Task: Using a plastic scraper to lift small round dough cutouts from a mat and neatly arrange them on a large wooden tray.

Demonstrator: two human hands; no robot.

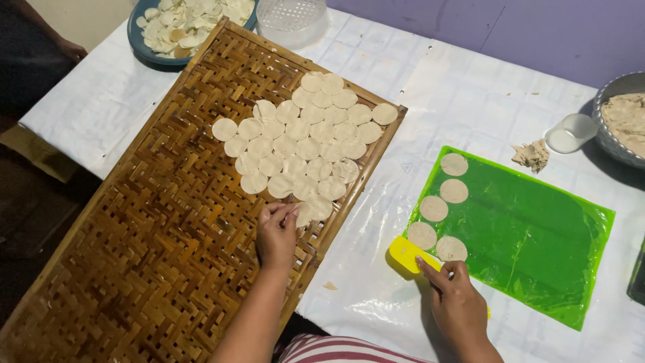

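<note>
My left hand (pixel 275 232) rests on the woven bamboo tray (pixel 168 222), its fingers pinching a thin round dough disc (pixel 304 214) at the near edge of a patch of several overlapping discs (pixel 306 138). On the white table, my right hand (pixel 457 302) grips a yellow plastic scraper (pixel 408 254), whose blade lies at the near left corner of the green plastic sheet (pixel 531 235). Several cut dough discs (pixel 443 202) lie in a column along the sheet's left side.
A blue bowl of dough pieces (pixel 188 27) and a clear perforated container (pixel 292 20) stand at the far end. At the right are a metal bowl of dough (pixel 621 121), a small clear cup (pixel 570 132) and a dough scrap (pixel 532 154). Another person's hand (pixel 67 48) shows far left.
</note>
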